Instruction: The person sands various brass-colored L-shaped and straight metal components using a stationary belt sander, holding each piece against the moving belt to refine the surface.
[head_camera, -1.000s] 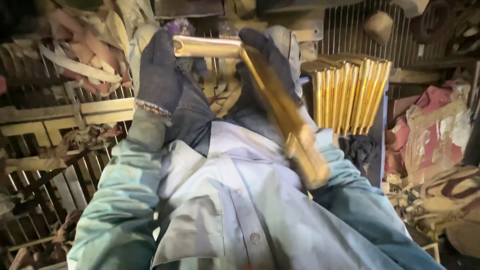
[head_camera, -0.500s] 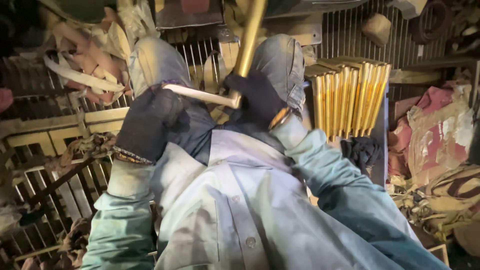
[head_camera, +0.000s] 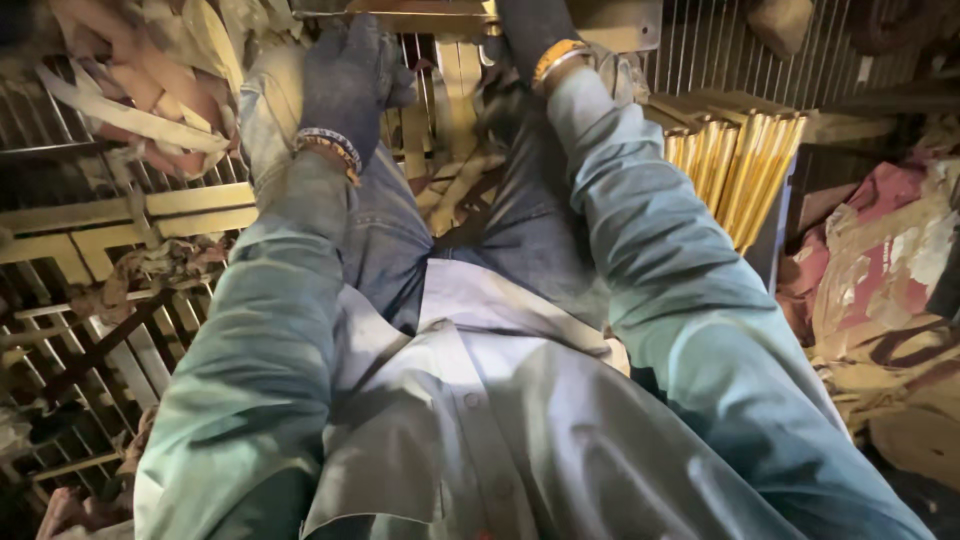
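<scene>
Looking down through the head camera, we see both arms in pale green sleeves stretched forward over our denim-clad knees. Our left hand (head_camera: 348, 80), in a dark glove with a beaded bracelet at the wrist, rests over the left knee near the top edge of the view — whether it closes on anything we cannot tell, since the fingers run into shadow. Our right hand (head_camera: 535, 30), also gloved and wearing a yellow bangle, is mostly cut off by the top edge; it reaches up to a yellowish wooden strip (head_camera: 420, 12) lying crosswise there, but its grip is hidden, so we cannot say if it is clenched or loose.

Just to the right of the right sleeve stands a bundle of golden strips (head_camera: 735, 165), packed side by side and upright. Scraps of wood and offcuts (head_camera: 130, 110) lie at the upper left over a slatted metal grate (head_camera: 90, 330).

We judge the strip light, stiff and thin — likely splintery at the edges, best held near mid-length with both hands.
</scene>
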